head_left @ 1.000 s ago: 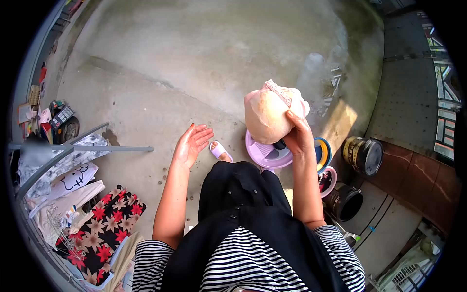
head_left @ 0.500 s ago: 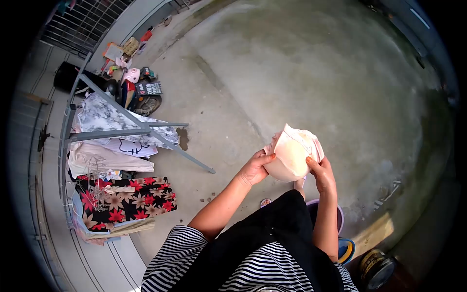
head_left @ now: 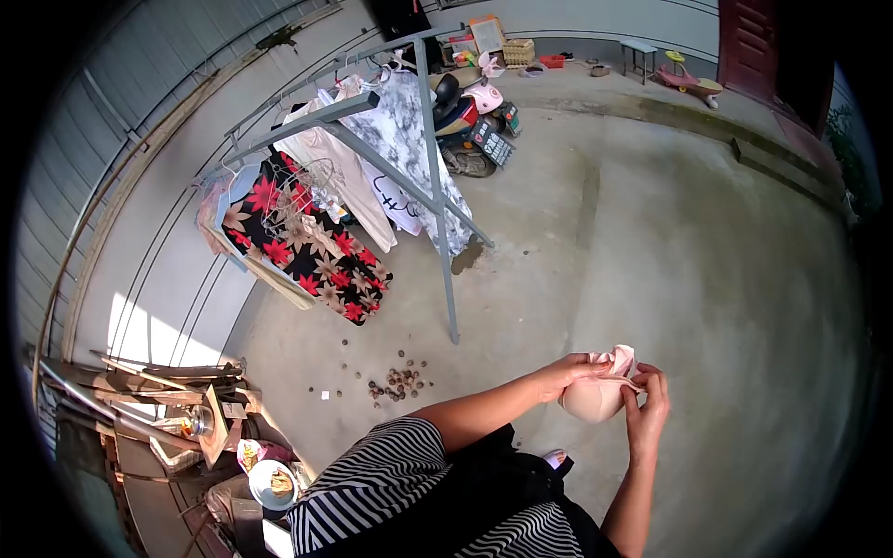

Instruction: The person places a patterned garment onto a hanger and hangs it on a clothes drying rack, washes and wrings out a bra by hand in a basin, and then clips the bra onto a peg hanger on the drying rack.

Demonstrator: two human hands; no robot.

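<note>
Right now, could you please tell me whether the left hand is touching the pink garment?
Touching: the head view shows the left hand gripping the pink garment at its edge, with no gap between them.

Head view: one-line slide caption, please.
Left hand and right hand hold a pink garment above a concrete yard; laundry hangs on a metal rack.

a grey concrete floor point(head_left: 688, 288) spreads wide, tinged greenish in places, with a dark patch point(head_left: 468, 257) near a grey metal drying rack point(head_left: 452, 298). a pale wall point(head_left: 177, 242) with thin dark lines runs along the left, next to corrugated sheeting point(head_left: 74, 186). at the far side, a raised ledge point(head_left: 595, 90) carries a small stool point(head_left: 638, 46) near a dark red door point(head_left: 747, 46). bright sunlight point(head_left: 126, 325) falls on the wall at lower left.
</note>
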